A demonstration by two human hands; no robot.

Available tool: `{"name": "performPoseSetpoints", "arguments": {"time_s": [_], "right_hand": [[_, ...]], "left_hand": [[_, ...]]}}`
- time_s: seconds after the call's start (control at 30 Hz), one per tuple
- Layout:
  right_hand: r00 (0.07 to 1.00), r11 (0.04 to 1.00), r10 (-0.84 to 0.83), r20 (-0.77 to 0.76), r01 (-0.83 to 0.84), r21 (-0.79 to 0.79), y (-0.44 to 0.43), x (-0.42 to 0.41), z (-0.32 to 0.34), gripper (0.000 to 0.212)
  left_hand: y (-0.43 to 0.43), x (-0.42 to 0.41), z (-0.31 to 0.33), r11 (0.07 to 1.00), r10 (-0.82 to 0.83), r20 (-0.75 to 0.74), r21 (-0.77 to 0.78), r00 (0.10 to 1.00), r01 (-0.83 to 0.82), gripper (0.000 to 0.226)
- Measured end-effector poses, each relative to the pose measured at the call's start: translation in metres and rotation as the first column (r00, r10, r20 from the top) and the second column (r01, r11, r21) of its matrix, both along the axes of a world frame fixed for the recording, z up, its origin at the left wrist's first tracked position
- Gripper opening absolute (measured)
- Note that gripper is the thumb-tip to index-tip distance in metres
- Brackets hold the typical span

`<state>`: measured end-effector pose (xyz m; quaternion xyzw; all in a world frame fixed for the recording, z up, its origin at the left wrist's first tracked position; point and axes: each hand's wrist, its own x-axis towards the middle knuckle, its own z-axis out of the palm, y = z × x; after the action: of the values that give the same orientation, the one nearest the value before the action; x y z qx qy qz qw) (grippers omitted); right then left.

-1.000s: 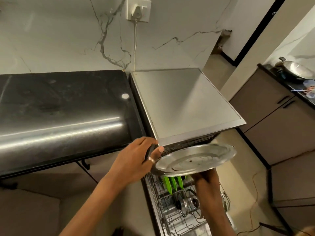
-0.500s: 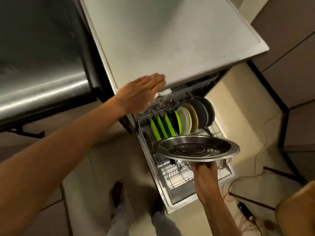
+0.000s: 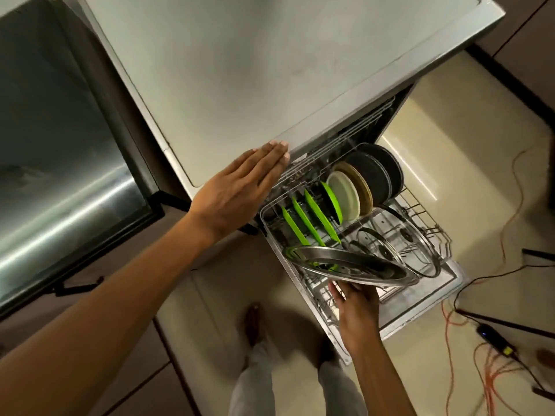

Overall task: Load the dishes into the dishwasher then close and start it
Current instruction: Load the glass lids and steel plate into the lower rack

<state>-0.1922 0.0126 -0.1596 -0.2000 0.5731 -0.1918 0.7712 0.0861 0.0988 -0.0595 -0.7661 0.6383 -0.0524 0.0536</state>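
Steel plate (image 3: 360, 267) tilted over rack (image 3: 444, 235) | right hand (image 3: 357, 310) grips its near rim; left hand (image 3: 240, 187) flat, fingers straight, at dishwasher top (image 3: 270, 70)

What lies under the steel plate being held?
The pulled-out rack, with the near ends of green plates and part of a glass lid showing past the steel plate. The slots directly beneath are covered.
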Motion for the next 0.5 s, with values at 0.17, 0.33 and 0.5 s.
{"name": "performPoseSetpoints", "arguments": {"time_s": [0.17, 0.33, 0.5], "right_hand": [[0.985, 0.991, -0.131, -0.117, 0.134, 0.019, 0.02, 0.029, -0.004, 0.042], [0.949, 0.97, -0.239, -0.207, 0.241, -0.018, 0.049, 0.047, -0.014, 0.043], [0.883, 0.906, -0.418, -0.214, 0.422, -0.031, 0.072, 0.057, -0.046, 0.051]], "left_hand": [[-0.001, 0.001, -0.002, 0.993, -0.01, -0.095, -0.116, 0.995, -0.001, 0.067], [0.002, 0.002, 0.001, 0.995, -0.014, -0.19, -0.1, 0.982, -0.005, 0.074], [0.001, 0.004, 0.0, 0.998, -0.011, -0.219, -0.067, 0.976, -0.003, 0.075]]}}
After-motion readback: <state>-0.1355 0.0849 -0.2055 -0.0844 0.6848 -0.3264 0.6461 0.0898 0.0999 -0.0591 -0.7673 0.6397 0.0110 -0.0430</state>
